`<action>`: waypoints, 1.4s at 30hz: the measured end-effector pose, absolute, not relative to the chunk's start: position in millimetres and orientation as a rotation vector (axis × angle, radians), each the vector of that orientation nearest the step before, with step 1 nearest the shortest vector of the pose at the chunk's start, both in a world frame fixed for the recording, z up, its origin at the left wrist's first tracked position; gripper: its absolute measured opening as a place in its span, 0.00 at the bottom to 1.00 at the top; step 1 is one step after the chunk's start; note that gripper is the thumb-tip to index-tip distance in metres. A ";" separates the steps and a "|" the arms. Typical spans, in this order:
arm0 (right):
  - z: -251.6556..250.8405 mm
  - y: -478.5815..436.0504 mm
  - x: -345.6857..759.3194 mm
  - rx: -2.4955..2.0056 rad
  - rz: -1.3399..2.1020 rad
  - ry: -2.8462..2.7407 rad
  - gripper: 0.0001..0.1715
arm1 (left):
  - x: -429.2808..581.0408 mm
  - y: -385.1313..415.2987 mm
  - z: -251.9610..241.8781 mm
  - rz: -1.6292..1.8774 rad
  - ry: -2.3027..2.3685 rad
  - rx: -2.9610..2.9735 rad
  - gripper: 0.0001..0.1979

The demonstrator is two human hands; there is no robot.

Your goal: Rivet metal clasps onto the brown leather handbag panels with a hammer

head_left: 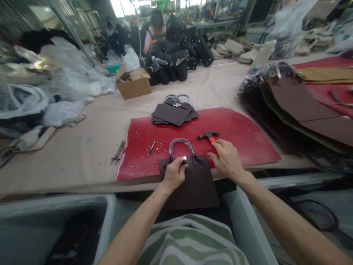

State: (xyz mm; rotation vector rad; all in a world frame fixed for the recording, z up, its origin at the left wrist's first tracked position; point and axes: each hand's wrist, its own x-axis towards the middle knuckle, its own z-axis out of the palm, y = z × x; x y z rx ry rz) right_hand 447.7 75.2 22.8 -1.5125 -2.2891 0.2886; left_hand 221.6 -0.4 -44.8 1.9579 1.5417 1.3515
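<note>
My left hand (175, 175) is closed around a short metal punch (184, 159), its shiny top end sticking up from the fist. The fist rests over the upper part of a dark brown bag panel (193, 187) with a plastic-wrapped handle loop (182, 141). To the right, my right hand (228, 158) has its fingers around the red handle of a claw hammer (209, 136); the hammer head lies low over the red mat. The panel's lower part hangs past the table edge toward my lap.
A red mat (237, 129) bears a slim metal rod (151, 148) and small scattered bits. Behind lie stacked brown panels (176, 112). A cardboard box (135, 86), black bags (176, 62) and a person (156, 29) are farther back. Large brown pieces (300, 99) pile up right.
</note>
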 end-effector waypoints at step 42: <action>-21.4 47.5 389.1 -1.218 0.368 -2.568 0.39 | 82.9 79.6 13.3 0.079 2.360 1.533 0.08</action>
